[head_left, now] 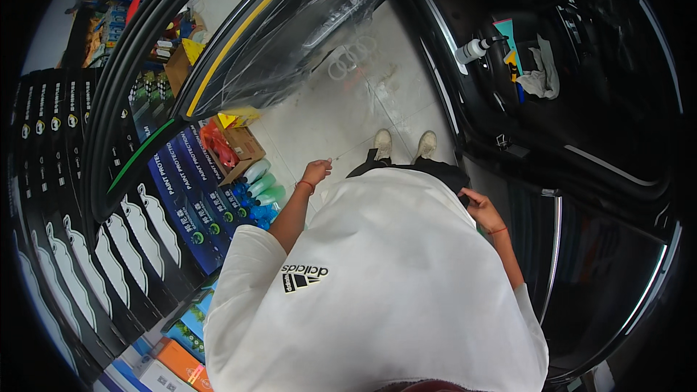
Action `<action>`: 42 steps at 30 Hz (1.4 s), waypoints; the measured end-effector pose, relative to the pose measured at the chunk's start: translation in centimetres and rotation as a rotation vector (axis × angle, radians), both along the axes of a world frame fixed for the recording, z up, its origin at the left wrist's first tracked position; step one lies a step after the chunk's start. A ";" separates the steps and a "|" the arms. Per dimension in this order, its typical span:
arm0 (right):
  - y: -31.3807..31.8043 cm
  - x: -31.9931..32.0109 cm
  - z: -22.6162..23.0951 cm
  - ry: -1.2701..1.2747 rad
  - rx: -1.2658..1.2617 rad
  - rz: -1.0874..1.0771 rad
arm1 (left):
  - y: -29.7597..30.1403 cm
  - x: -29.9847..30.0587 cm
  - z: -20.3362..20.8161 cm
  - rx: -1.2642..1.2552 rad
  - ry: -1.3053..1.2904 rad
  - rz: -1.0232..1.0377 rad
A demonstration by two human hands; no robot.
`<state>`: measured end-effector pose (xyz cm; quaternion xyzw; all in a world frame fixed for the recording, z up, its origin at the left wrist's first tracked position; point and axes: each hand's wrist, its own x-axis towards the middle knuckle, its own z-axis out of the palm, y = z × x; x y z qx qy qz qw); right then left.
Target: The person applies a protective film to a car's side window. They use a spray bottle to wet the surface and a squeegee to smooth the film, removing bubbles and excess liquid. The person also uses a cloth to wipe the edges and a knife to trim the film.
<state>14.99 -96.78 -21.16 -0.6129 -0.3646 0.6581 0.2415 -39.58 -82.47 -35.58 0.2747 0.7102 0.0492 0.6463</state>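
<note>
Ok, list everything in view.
Car panels: several, black, right
Spray bottle: one, white, on them
Small tool: one, mostly yellow, right of it
Cloth: one, whitish, right of tool
Clear film: one, colourless, upper centre
Slim boxes: many, black, blue, left
Open carton: one, brown, left of centre
Bottles: at least three, pale green, below carton
Flat box: one, orange, lower left
Clutter: many, mixed, upper left
Floor: one, pale grey, centre
Shirt: one, white, lower centre
Shoes: two, whitish, on floor
Left hand: one, red wristband, left
Right hand: one, red wristband, right

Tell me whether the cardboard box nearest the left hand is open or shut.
Open: red contents show uncovered inside the cardboard box.
</note>
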 end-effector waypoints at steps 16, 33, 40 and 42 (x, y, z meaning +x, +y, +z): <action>0.4 -5.0 -3.4 -0.759 0.280 0.138 | 6.4 31.6 4.2 0.100 -0.569 -1.185; -7.7 -2.1 -9.6 -0.098 -0.132 -0.411 | 2.3 38.6 2.5 0.657 -0.778 -1.605; -7.2 4.1 9.9 -0.053 -0.333 -0.528 | 4.5 39.5 2.0 0.749 -0.360 -1.587; -6.3 7.1 16.4 -0.229 0.044 -0.543 | 6.9 40.7 2.0 0.586 -0.337 -1.592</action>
